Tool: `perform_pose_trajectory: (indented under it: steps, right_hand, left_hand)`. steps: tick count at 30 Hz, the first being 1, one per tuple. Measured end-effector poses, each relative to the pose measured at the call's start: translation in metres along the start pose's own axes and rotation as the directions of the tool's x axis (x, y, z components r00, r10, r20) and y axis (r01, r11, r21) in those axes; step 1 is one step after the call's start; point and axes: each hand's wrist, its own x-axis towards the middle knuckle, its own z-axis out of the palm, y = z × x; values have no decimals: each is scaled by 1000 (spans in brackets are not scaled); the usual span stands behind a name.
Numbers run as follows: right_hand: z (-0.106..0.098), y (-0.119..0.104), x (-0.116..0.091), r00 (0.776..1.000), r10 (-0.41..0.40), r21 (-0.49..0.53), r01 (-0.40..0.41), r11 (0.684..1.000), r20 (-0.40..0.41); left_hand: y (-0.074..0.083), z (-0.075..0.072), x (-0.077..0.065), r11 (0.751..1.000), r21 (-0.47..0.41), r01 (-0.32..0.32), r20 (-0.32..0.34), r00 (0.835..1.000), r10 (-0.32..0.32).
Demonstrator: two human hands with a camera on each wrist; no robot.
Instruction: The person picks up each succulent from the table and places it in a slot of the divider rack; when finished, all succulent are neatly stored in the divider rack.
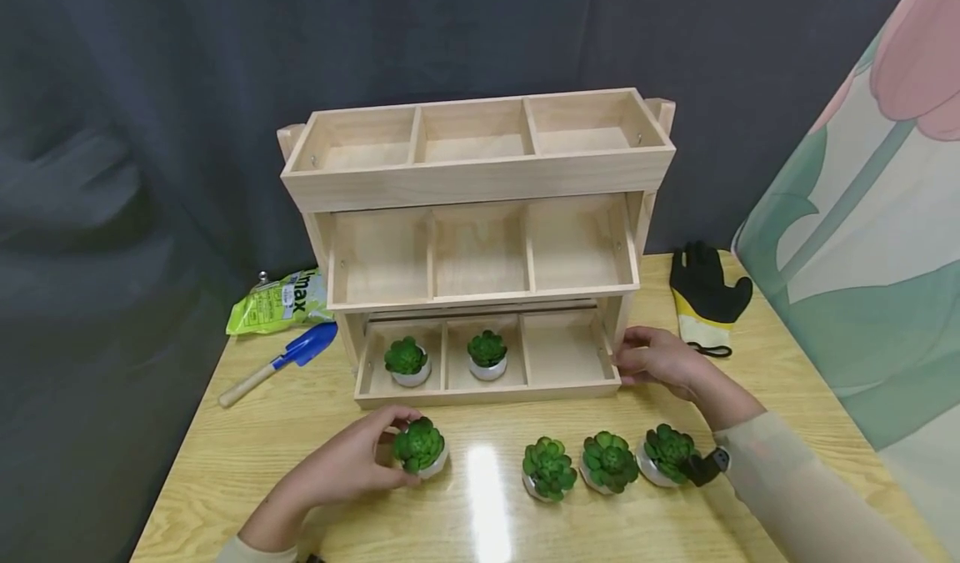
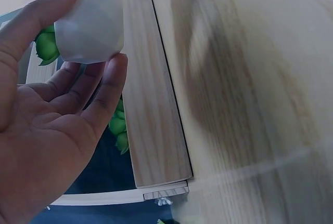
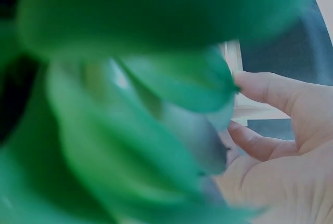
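My left hand (image 1: 360,465) grips a small potted succulent (image 1: 418,446) by its white pot, in front of the wooden plant shelf (image 1: 480,181). In the left wrist view, the thumb and fingers close around the pale pot (image 2: 92,24), and its green leaves show beyond. At the lower right end of the shelf, my right hand (image 1: 663,363) holds the side of the bottom tray (image 1: 487,396), fingers and thumb curled at its edge. Blurred green leaves (image 3: 140,146) cover much of the right wrist view. Two potted succulents stand in the bottom tray's left (image 1: 407,361) and middle (image 1: 488,354) compartments.
Three more potted succulents (image 1: 610,463) stand in a row on the table, near my right forearm. Left of the shelf lie a blue trowel (image 1: 303,346) and a green bag (image 1: 281,303). A black and yellow glove (image 1: 708,296) lies at the right.
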Motion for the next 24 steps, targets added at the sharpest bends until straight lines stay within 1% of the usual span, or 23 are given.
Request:
perform_pose_trajectory:
  steps: [4, 9, 16, 24]
  right_hand:
    - [-1, 1, 2, 1000, 4, -7, -4, 1000, -3]
    - [-1, 2, 3, 1000, 0, -11, 0, 1000, 1]
    - [-2, 2, 3, 1000, -17, -10, 17, 1000, 12]
    - [-1, 0, 2, 1000, -4, -3, 4, 1000, 11]
  left_hand:
    - [3, -2, 1, 999, -29, 38, -5, 999, -38]
    - [4, -3, 2, 997, -46, 57, -17, 998, -58]
    - [9, -6, 3, 999, -41, 33, -39, 999, -35]
    - [15, -6, 8, 999, -35, 34, -73, 997, -36]
